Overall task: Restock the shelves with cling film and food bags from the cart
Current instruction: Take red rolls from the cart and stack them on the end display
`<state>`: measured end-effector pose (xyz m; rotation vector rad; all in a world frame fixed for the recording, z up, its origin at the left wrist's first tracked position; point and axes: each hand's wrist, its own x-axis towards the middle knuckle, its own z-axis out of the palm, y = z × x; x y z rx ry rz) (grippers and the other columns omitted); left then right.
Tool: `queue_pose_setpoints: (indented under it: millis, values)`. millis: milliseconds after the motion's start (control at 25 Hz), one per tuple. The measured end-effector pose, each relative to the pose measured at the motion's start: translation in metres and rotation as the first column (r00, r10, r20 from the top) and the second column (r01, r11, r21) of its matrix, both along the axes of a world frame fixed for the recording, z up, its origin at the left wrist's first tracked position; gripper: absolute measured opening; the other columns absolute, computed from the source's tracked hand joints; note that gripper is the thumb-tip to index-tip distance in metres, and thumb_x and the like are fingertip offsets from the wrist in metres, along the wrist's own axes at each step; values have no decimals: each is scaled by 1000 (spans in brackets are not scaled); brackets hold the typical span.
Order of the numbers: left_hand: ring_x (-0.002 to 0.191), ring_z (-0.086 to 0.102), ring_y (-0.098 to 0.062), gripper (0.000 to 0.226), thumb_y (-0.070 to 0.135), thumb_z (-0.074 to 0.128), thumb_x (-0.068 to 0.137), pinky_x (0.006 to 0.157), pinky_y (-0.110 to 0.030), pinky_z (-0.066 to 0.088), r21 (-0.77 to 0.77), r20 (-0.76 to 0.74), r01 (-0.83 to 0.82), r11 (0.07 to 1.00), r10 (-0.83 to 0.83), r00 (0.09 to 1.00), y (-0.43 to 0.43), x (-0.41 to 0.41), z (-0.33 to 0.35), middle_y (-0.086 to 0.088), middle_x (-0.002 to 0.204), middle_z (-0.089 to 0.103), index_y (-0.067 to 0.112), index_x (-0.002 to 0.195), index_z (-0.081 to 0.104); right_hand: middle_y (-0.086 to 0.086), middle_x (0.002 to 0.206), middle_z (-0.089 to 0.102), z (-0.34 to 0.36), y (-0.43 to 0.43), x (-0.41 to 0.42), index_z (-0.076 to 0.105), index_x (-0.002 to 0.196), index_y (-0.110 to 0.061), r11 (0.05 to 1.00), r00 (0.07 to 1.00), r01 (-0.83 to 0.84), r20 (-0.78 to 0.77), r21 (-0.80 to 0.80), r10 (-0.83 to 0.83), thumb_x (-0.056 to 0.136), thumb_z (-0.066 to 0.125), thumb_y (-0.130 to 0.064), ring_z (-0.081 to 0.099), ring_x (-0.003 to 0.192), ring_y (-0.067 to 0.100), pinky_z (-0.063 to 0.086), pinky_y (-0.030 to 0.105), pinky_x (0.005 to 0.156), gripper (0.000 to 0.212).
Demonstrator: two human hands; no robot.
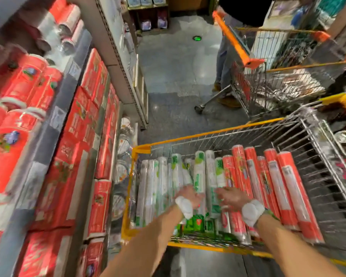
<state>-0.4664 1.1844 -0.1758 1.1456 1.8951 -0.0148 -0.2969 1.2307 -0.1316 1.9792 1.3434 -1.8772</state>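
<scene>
A yellow-rimmed wire cart (208, 134) stands in front of me, packed with upright rolls. White and green rolls (199, 172) fill its left half and red rolls (286, 176) fill its right half. Both my hands reach down among the white and green rolls. My left hand (190, 194) lies against one of them, its fingers blurred. My right hand (231, 196) rests beside it on neighbouring rolls, fingers spread. Whether either hand grips a roll is not clear. The shelves (54, 120) on my left hold red boxes and red rolls.
A second cart with orange trim (254, 61) stands ahead on the right, loaded with goods. A person (224, 62) in jeans and brown shoes stands behind it. Paper plates (124, 140) sit low between the shelves and my cart. Grey floor runs up the aisle.
</scene>
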Motion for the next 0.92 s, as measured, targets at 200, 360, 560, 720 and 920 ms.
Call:
queue_pose_setpoints:
  millis: [200,360,560,720,920]
  values:
    - [135,39,-35,51,25,37,105,110,-37,32,21,81,-250,968,248,965,26,9,-34,-21,148,38,-6,145,29,11,73,60,-28,30,-34,58,84,-8,996,996,87,31,-24,-86,98,53,-12,57,61,23,48,31,53,16]
    - [110,60,-28,97,46,73,70,88,-35,56,-94,214,-256,962,271,939,31,-12,-26,-9,126,55,11,146,24,14,83,61,-26,37,-37,60,95,2,997,997,70,22,-25,-70,97,52,-12,59,69,25,51,36,62,16]
    - [93,66,-20,81,32,76,70,70,-33,60,-135,345,-215,967,250,905,10,-45,13,0,112,60,16,136,32,13,93,60,-5,54,-59,53,126,8,994,994,106,-44,21,-105,101,46,-27,58,90,28,51,47,89,43]
    - [94,66,-24,70,29,75,66,73,-45,58,-32,273,-107,994,112,956,-13,-46,52,-5,114,60,23,125,37,20,107,68,13,59,-71,56,124,2,983,971,180,-163,23,-174,87,68,-45,67,95,34,58,47,81,62]
    - [68,63,-17,59,39,80,71,62,-36,55,58,148,-278,959,267,952,-23,-60,121,3,85,66,36,115,41,27,102,67,68,67,-77,63,103,7,958,901,286,-331,-32,-280,89,67,-33,68,91,39,60,50,70,43]
